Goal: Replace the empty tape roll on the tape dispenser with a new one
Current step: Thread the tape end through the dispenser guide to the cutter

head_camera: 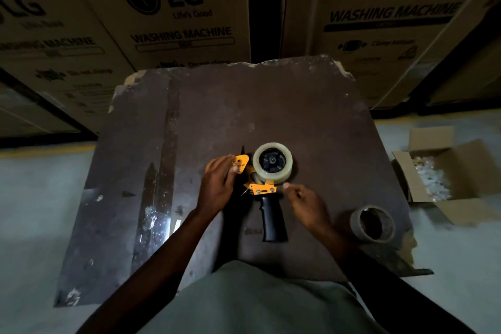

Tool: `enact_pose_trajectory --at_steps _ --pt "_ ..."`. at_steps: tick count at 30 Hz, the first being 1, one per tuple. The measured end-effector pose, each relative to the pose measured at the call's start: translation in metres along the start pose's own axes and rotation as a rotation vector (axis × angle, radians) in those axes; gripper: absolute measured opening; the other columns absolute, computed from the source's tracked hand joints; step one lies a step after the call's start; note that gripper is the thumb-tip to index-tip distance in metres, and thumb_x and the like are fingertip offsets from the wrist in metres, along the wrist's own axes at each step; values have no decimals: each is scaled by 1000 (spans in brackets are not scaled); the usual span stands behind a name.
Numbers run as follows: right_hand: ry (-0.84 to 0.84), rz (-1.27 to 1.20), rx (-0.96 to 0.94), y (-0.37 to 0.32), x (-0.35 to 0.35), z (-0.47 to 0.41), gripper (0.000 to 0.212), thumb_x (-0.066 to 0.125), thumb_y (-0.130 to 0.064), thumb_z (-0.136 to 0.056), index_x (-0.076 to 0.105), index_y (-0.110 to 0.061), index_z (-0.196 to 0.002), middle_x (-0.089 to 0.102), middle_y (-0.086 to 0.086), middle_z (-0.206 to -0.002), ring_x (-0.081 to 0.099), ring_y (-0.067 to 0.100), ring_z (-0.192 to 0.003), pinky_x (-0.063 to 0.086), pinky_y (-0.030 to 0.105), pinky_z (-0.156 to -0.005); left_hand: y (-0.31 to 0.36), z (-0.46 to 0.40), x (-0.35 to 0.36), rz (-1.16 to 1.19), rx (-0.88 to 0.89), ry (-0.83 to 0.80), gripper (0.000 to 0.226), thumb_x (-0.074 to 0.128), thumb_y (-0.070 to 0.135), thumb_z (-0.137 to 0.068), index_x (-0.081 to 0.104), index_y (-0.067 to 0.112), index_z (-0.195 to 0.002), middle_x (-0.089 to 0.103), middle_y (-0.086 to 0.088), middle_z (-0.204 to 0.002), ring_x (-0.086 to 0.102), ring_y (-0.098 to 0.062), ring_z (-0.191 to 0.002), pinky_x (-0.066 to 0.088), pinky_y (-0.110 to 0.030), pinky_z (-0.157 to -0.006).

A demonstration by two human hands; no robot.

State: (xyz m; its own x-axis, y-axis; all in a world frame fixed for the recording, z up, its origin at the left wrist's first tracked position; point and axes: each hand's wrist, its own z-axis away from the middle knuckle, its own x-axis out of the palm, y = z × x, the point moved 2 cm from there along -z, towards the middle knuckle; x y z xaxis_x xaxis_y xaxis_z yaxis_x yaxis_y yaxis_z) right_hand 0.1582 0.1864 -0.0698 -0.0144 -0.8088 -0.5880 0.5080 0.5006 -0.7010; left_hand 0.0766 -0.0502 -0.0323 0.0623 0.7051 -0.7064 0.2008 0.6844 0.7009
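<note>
An orange tape dispenser [259,187] with a black handle lies flat on the dark worn table [311,106]. A full roll of clear tape [272,162] sits on its black hub. My left hand [218,184] holds the dispenser's orange front plate between thumb and fingers. My right hand [305,202] hovers just right of the orange frame, thumb and forefinger pinched together at its edge; whether they hold a tape end I cannot tell. The empty brown cardboard core [373,223] lies on the table's right near corner.
Large washing machine cartons [176,8] stand close behind the table. An open cardboard box [447,173] with pale filler sits on the floor at the right. The table's edges are chipped and ragged.
</note>
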Motion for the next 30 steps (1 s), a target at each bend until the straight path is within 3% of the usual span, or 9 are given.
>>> enact_pose_trajectory --at_steps 4,7,11,13,15,19,22,27,30 --pt "-90 -32 9 5 13 14 65 35 -85 -76 62 -26 -74 73 10 -78 72 36 -79 59 51 -78 4 20 -3 42 -12 38 25 57 23 -96 70 12 -115 70 -4 -116 61 -22 -109 40 -29 -96" --pt "-136 -55 14 -1 19 22 58 37 -83 -74 55 -28 -63 63 5 -73 68 34 -77 58 56 -80 7 28 0 45 -71 23 20 63 21 -94 73 13 -109 72 -4 -109 64 -21 -101 48 -34 -89" --pt "-114 -5 8 -5 24 26 59 33 -85 -74 53 -31 -61 61 -1 -70 71 38 -81 57 46 -75 22 23 -2 10 -108 -5 21 64 35 -92 78 20 -95 76 1 -88 67 -15 -81 54 -35 -71" --pt "-110 4 -17 -5 27 26 55 34 -85 -75 59 -37 -62 61 -4 -66 71 34 -77 55 44 -73 31 12 -1 -64 -170 -98 26 65 45 -88 79 23 -90 76 0 -79 70 -17 -75 54 -32 -66" --pt "-121 6 -50 -4 30 24 45 38 -84 -73 63 -48 -65 61 -5 -62 66 24 -68 53 44 -69 37 0 5 -187 -297 -235 32 67 55 -81 79 26 -86 76 -2 -79 71 -21 -78 55 -31 -67" --pt "-179 4 -59 3 39 23 39 47 -78 -72 62 -43 -64 56 -7 -52 52 12 -55 46 44 -60 48 -19 17 -292 -407 -344 40 74 59 -69 59 23 -75 68 -4 -89 69 -29 -93 48 -31 -70" --pt "-210 -75 -2 5 40 25 47 55 -71 -75 62 -25 -66 63 -6 -62 56 13 -63 50 46 -67 56 -29 23 -319 -369 -364 44 78 55 -65 50 25 -81 69 -5 -104 68 -29 -98 40 -29 -68" --pt "-259 -241 125 0 45 25 29 65 -38 -92 64 -14 -76 71 12 -82 60 19 -78 52 46 -77 60 -43 31 -450 -335 -495 50 79 43 -70 67 17 -110 68 -6 -116 65 -26 -110 53 -36 -78" --pt "-339 -601 345 -12 51 28 13 60 -19 -93 63 -14 -82 66 13 -75 65 26 -66 56 43 -65 59 -47 30 -468 -298 -533 44 75 31 -73 67 19 -114 69 -6 -117 65 -26 -111 56 -37 -82"
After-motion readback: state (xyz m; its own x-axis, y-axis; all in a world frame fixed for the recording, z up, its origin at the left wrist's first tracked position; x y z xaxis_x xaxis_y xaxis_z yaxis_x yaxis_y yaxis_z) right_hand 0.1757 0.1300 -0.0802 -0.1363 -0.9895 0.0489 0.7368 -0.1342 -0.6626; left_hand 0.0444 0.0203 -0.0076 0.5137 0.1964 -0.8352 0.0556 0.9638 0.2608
